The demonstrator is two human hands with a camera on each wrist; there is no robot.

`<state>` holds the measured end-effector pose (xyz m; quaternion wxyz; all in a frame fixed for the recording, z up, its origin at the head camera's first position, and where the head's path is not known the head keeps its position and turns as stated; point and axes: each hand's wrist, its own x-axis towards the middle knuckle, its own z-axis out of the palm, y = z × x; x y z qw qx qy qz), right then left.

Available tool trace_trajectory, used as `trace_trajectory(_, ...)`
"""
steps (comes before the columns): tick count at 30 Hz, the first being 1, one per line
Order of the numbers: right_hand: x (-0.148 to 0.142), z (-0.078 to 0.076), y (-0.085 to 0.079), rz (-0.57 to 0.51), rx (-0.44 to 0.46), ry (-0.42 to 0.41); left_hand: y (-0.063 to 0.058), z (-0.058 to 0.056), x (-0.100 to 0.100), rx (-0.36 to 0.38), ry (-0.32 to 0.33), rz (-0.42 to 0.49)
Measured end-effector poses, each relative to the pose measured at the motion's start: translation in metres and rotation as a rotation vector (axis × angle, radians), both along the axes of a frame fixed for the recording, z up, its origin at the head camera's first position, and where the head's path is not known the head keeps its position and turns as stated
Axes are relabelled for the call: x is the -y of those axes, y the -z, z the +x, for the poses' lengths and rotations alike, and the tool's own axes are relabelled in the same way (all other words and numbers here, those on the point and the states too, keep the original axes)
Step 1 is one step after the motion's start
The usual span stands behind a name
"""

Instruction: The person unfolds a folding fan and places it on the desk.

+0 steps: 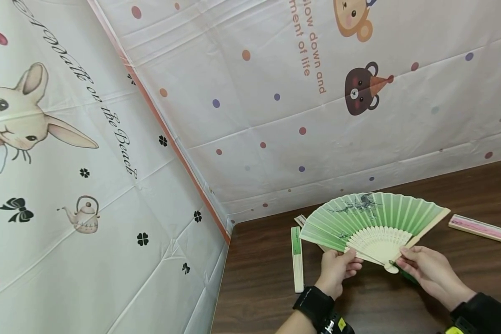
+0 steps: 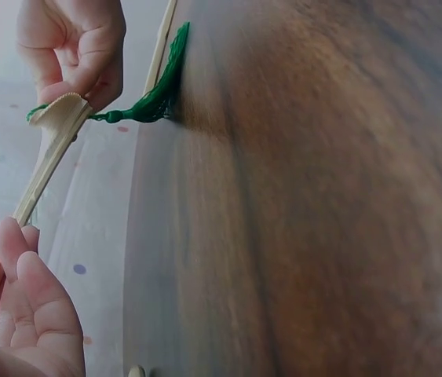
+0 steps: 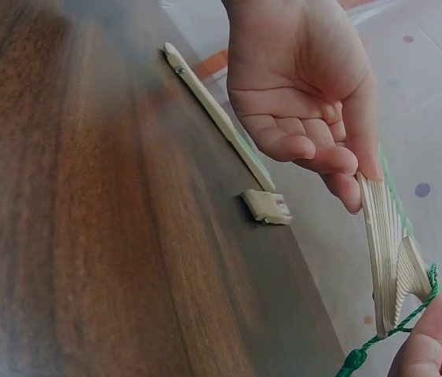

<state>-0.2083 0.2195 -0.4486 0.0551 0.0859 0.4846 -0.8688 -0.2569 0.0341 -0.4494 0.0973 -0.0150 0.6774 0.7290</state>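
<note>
A green folding fan (image 1: 384, 218) is spread wide above the table, with a dark branch print on its leaf and pale slatted ribs. My left hand (image 1: 336, 269) pinches its left edge stick between thumb and fingers. Near the pivot, my right hand (image 1: 434, 273) pinches the lower end of the right guard stick. From the pivot hangs a green cord with a tassel (image 2: 158, 98). The left wrist view shows the fan edge-on, its ribs (image 2: 48, 173) running between both hands. In the right wrist view the ribs fan out below the left thumb.
A folded green fan (image 1: 297, 260) lies left of my left hand. Another folded fan (image 1: 300, 220) is mostly hidden behind the spread one. To the right rests a folded pink fan (image 1: 484, 229). Printed cloth (image 1: 250, 116) hangs behind and left of the brown wooden table (image 1: 259, 264).
</note>
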Motion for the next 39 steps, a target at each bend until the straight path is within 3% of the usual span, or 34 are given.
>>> trace_trajectory(9,-0.005,-0.003,0.003,-0.081,0.001,0.015,0.001,-0.001,-0.003,-0.004,-0.01,0.039)
trace_trajectory(30,-0.003,0.0,0.001,-0.16,0.009,0.068,0.0,0.004,-0.01,-0.004,-0.047,0.084)
trace_trajectory(39,-0.004,0.001,0.0,-0.224,0.004,0.081,-0.003,0.008,-0.013,0.028,-0.077,0.087)
